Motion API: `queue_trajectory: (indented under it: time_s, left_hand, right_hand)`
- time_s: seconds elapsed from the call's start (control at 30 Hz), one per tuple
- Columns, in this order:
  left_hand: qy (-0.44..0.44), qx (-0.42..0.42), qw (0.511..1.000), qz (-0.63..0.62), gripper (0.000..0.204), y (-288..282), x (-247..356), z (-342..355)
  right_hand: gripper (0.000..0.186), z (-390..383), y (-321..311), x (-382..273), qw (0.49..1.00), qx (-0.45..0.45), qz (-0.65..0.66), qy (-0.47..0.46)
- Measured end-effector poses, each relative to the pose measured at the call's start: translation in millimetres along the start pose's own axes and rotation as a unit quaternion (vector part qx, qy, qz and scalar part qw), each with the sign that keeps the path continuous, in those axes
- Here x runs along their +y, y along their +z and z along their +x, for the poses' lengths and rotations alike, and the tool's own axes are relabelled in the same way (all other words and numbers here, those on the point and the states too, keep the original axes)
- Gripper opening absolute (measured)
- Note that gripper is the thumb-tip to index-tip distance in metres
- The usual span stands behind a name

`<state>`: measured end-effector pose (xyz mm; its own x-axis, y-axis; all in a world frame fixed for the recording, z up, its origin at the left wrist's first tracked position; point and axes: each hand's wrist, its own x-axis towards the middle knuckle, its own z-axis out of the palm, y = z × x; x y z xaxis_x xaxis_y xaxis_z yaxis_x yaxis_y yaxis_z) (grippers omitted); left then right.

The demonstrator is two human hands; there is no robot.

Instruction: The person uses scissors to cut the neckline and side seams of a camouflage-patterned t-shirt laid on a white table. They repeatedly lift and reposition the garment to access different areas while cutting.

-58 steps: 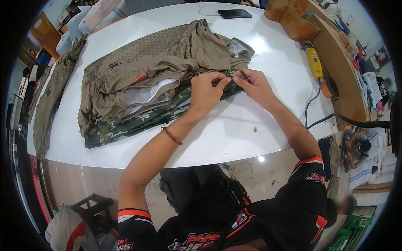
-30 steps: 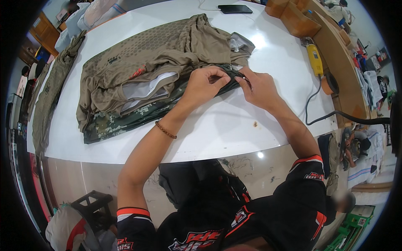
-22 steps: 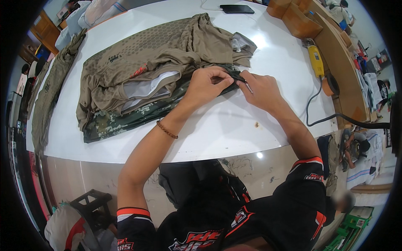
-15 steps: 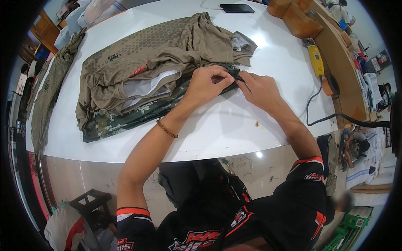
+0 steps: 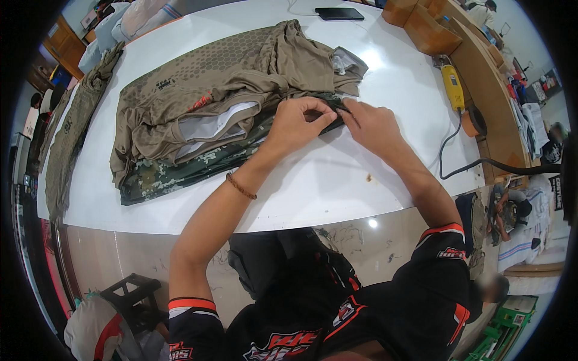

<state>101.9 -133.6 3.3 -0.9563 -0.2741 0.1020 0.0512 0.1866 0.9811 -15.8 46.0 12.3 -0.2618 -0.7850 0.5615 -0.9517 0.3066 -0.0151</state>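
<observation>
A khaki-brown shirt [image 5: 223,69] with a honeycomb pattern lies spread on the white table [image 5: 337,174], its white-lined neck opening facing me. Under its near side shows a dark green camouflage garment [image 5: 174,180]. At that garment's right end, my left hand [image 5: 301,123] pinches the dark cloth between thumb and fingers. Close beside it, my right hand [image 5: 370,123] grips the same edge, thumb and fingertips together. The fingertips nearly meet, and a little cloth is caught between them. Exactly what they hold at the edge is partly hidden.
A black phone [image 5: 340,13] with a cable lies at the far edge. On the right are a yellow corded power tool [image 5: 451,84], a roll of brown tape [image 5: 474,121] and cardboard boxes [image 5: 430,30]. More brown garments [image 5: 75,132] hang over the left edge.
Almost nothing differs. Both hands keep their place at the cloth edge, with only slight finger movement; the right fingers sit a touch closer to the left ones.
</observation>
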Motion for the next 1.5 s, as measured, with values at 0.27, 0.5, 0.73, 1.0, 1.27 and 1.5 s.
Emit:
queue_trajectory:
  time_s: [0.27, 0.5, 0.73, 1.0, 1.27, 1.5]
  left_hand:
    - [0.504, -0.029, 0.841, 0.196, 0.013, 53.9, 26.6, -43.6]
    - [0.537, -0.118, 0.814, 0.19, 0.014, 75.3, 25.5, -64.9]
    - [0.29, 0.172, 0.904, 0.264, 0.016, 17.2, 10.3, -13.5]
    - [0.141, 0.103, 0.971, 0.166, 0.027, 11.6, 0.8, -3.7]
    - [0.17, 0.099, 0.96, 0.198, 0.037, 20.2, -0.2, -2.3]
    - [0.175, 0.094, 0.96, 0.199, 0.031, 23.0, -0.6, -2.8]
  right_hand:
    - [0.03, 16.5, -14.9, 14.3, 0.874, 0.033, 0.378, 0.303]
    - [0.023, 13.5, 3.6, 24.2, 0.862, -0.071, 0.438, 0.247]
    - [0.026, 12.2, -1.5, 28.8, 0.829, -0.091, 0.484, 0.266]
    - [0.016, 18.2, -13.3, 15.2, 0.8, -0.1, 0.514, 0.292]
    - [0.019, 16.1, -5.8, 12.4, 0.84, -0.092, 0.452, 0.285]
    - [0.013, 18.0, -7.9, 10.5, 0.79, -0.081, 0.51, 0.331]
